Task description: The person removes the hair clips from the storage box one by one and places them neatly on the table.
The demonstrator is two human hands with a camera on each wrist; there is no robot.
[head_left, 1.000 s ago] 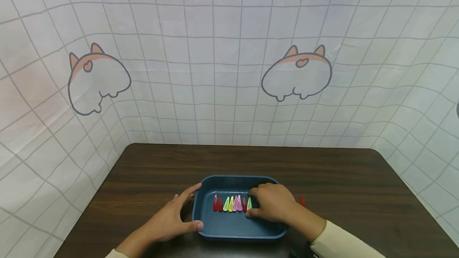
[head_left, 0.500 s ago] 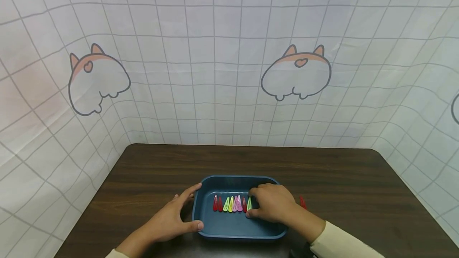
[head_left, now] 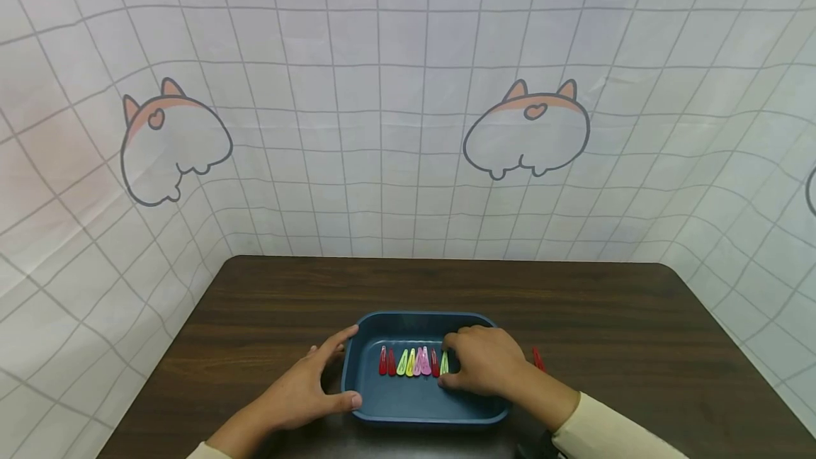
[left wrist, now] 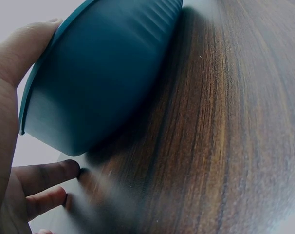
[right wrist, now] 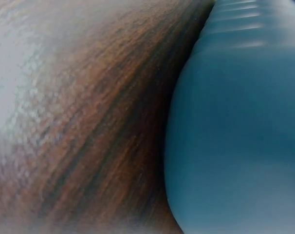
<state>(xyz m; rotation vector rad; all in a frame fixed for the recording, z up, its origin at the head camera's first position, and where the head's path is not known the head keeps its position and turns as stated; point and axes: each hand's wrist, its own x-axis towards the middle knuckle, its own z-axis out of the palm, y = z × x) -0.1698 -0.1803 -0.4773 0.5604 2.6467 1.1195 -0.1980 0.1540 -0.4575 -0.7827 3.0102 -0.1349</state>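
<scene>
A blue tray (head_left: 414,404) stands on the table, with a row of snap hair clips lying side by side in it. From the left come red clips (head_left: 383,361), a green clip (head_left: 402,363), a yellow clip (head_left: 411,363), pink clips (head_left: 426,361) and another red clip (head_left: 435,363). At the row's right end, my right hand (head_left: 489,363) reaches over the rim and holds a green hair clip (head_left: 444,361) between thumb and fingers, partly hidden. My left hand (head_left: 296,389) is spread at the tray's left side, thumb and forefinger touching the rim.
On the dark wooden table (head_left: 287,303), a red thing (head_left: 538,358) shows just beyond my right forearm, mostly hidden. Something black (head_left: 538,448) sits under the right sleeve. A white gridded cloth (head_left: 408,161) hangs behind and at both sides.
The green hair clip at my right fingertips has shifted very slightly to the right. My left hand and the other clips have kept their places.
</scene>
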